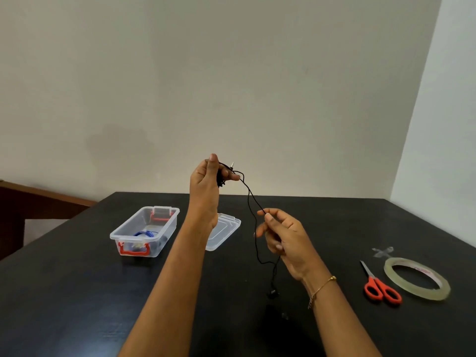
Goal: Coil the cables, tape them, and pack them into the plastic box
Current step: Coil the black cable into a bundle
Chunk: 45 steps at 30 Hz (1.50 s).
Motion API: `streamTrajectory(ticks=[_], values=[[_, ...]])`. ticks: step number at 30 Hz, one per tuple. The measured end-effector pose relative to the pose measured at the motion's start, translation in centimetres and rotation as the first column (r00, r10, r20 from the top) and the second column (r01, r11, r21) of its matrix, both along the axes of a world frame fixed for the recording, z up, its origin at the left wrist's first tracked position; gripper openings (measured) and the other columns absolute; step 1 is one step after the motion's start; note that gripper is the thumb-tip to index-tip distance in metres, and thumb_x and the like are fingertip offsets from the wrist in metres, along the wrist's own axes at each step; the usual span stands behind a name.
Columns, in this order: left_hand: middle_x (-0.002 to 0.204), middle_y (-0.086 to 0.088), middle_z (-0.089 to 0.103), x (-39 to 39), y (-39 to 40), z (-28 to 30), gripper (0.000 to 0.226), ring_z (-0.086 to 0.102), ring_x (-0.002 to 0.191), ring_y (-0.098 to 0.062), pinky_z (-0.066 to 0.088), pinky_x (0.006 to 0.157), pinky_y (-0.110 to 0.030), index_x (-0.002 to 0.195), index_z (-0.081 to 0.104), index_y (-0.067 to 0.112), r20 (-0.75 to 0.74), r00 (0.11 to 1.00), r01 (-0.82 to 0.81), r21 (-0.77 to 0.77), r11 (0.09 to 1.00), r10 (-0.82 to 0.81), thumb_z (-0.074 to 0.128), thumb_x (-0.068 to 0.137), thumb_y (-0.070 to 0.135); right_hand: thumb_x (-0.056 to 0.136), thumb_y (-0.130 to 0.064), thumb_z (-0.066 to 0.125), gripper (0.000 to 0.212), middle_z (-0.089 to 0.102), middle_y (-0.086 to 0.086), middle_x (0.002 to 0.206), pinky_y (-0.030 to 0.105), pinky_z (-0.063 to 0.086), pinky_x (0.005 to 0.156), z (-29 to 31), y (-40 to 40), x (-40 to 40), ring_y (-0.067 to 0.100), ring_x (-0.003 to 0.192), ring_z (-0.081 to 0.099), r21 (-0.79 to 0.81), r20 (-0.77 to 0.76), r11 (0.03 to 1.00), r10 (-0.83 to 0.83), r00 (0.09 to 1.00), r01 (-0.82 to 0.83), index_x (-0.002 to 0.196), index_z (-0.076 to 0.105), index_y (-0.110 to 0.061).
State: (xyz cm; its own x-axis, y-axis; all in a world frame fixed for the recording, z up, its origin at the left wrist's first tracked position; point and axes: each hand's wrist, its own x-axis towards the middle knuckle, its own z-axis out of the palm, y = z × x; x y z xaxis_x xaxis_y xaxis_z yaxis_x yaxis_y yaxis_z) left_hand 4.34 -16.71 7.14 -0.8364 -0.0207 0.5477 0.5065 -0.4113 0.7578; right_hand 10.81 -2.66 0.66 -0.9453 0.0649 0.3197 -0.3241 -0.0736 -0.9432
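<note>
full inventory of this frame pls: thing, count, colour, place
box: 1, clear with red latches, table left, open
blue cable: 1, blue, coiled inside box
lid: 1, clear, on table right of box, partly behind left forearm
black cable: 1, black, held in the air between both hands, end dangling over table
scissors: 1, orange handles, table right
tape roll: 1, clear, right of scissors
tape scrap: 1, clear, behind scissors
table: 1, black
bracelet: 1, gold, right wrist
left hand: raised, holding cable bundle
right hand: lower, pinching cable
</note>
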Motion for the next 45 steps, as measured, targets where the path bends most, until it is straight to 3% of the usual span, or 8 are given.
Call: streamTrajectory(ticks=[4,12,19,25,30,35,41,45], values=[[0.05,0.011,0.064,-0.1,0.0,-0.2,0.036,0.067,0.07,-0.014,0.038,0.104,-0.04,0.07,0.052,0.015,-0.01,1.0,-0.025,-0.031,0.999,0.025,0.034,0.099,0.027,0.099,-0.019,0.037,0.018,0.071,0.009,0.083,0.016,0.026,0.034,0.1,-0.2,0.1,0.006,0.035,0.036,0.033,0.064,0.996,0.075,0.995,-0.077,0.093,0.052,-0.012],[0.059,0.011,0.069,-1.6,-1.0,0.2,0.035,0.07,0.073,-0.007,0.042,0.098,-0.029,0.075,0.056,0.015,-0.026,0.996,-0.079,0.029,0.996,0.08,0.034,0.099,0.028,0.099,-0.026,0.035,0.025,0.064,0.001,0.082,0.016,0.039,0.052,-2.0,0.5,-1.3,0.006,0.055,0.047,0.46,0.086,0.862,-0.283,0.955,0.214,0.092,0.056,-0.017],[0.058,0.012,0.069,-1.6,-0.3,0.0,0.031,0.07,0.07,-0.003,0.044,0.094,-0.026,0.077,0.054,0.015,-0.05,0.992,-0.117,0.026,0.993,0.118,0.035,0.099,0.025,0.099,-0.04,0.027,0.032,0.043,0.002,0.106,0.041,0.054,0.086,-1.8,0.3,-1.1,0.019,0.087,0.056,0.18,0.373,0.983,-0.09,0.923,0.023,0.095,0.055,-0.024],[0.069,0.002,0.068,-1.5,0.4,-0.4,0.032,0.07,0.072,-0.005,0.045,0.086,-0.019,0.075,0.053,0.014,-0.048,0.993,-0.113,-0.013,0.994,0.112,0.035,0.099,0.026,0.086,-0.065,0.026,0.054,0.035,0.0,0.059,0.045,0.059,0.07,-2.3,0.9,-1.7,0.009,0.044,0.034,-0.075,0.514,0.985,-0.094,0.852,0.154,0.085,0.044,-0.014],[0.065,0.007,0.069,-1.3,0.9,-0.4,0.031,0.07,0.072,-0.005,0.046,0.093,-0.025,0.077,0.055,0.014,-0.043,0.995,-0.088,-0.007,0.996,0.087,0.036,0.099,0.025,0.084,-0.068,0.038,0.063,0.039,0.003,0.049,0.042,0.058,0.067,-2.7,2.3,-1.5,0.013,0.044,0.039,-0.25,0.509,0.95,-0.034,0.86,0.186,0.078,0.054,-0.007],[0.069,0.009,0.069,-1.5,0.9,-0.6,0.026,0.069,0.079,-0.004,0.046,0.089,-0.018,0.079,0.053,0.017,-0.048,0.989,-0.139,0.005,0.99,0.139,0.037,0.099,0.025,0.085,-0.069,0.03,0.07,0.055,0.008,0.056,0.037,0.053,0.081,-2.9,2.3,-1.6,0.022,0.064,0.062,-0.076,0.474,0.992,-0.055,0.879,0.103,0.066,0.058,-0.007],[0.068,0.009,0.068,-1.7,0.5,-0.8,0.025,0.069,0.08,-0.005,0.049,0.085,-0.014,0.082,0.053,0.015,-0.035,0.994,-0.104,0.019,0.994,0.104,0.037,0.099,0.023,0.088,-0.064,-0.001,0.087,0.059,0.006,0.124,0.045,0.022,0.112,-2.9,0.4,-2.2,0.018,0.119,0.045,0.18,0.465,0.978,0.011,0.885,-0.107,0.092,0.07,-0.013],[0.073,0.004,0.068,-1.6,0.2,-0.6,0.025,0.069,0.079,-0.004,0.049,0.079,-0.01,0.083,0.053,0.014,-0.035,0.994,-0.107,0.025,0.994,0.108,0.036,0.099,0.023,0.098,-0.041,0.033,0.039,0.068,0.008,0.106,0.044,0.04,0.105,-2.9,0.9,-1.8,0.021,0.105,0.061,0.193,0.471,0.972,0.026,0.882,-0.131,0.094,0.061,-0.014]])
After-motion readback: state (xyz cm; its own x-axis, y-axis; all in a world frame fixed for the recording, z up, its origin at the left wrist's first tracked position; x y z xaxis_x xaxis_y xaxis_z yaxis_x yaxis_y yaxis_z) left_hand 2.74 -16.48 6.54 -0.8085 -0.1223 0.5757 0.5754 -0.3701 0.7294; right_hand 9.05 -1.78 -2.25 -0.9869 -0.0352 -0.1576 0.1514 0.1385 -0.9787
